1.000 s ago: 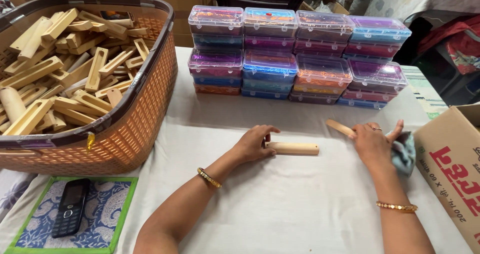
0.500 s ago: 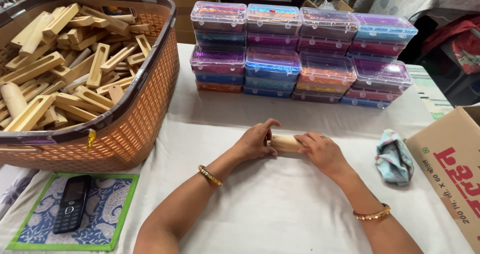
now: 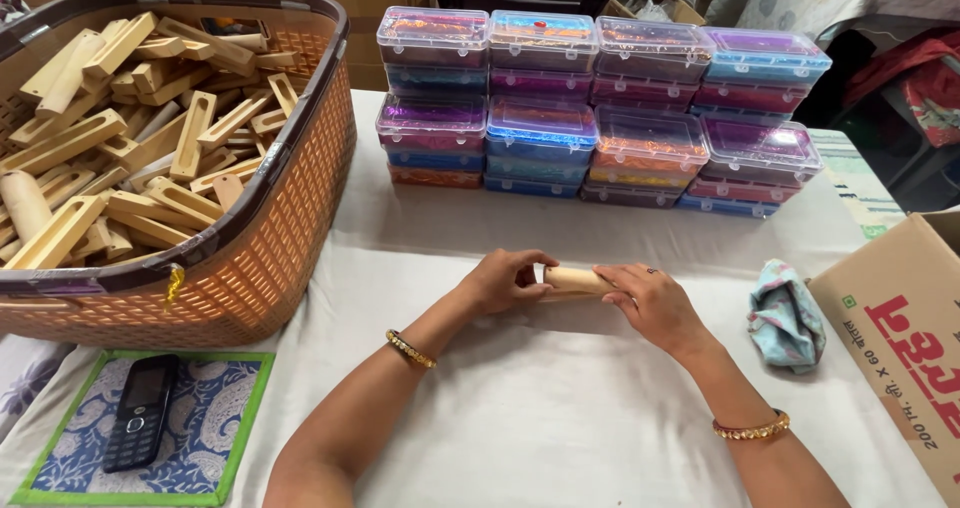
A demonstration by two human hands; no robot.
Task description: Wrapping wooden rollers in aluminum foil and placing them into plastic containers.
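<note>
Here, both hands closed on one wooden stick (image 3: 575, 280).
Left hand (image 3: 505, 280) and right hand (image 3: 650, 303) gripping opposite ends over white table (image 3: 520, 418), beside orange basket (image 3: 250, 258).

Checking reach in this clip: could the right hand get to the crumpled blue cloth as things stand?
Probably yes. The blue cloth lies in the open on the white table, just to the right of the right hand, with nothing between them. That hand is now on the wooden piece, so it would have to let go first.

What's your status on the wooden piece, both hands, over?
Left hand and right hand both closed on the wooden cylinder, flat on the white table. Crumpled cloth lies apart to the right. Nothing in the way.
</note>
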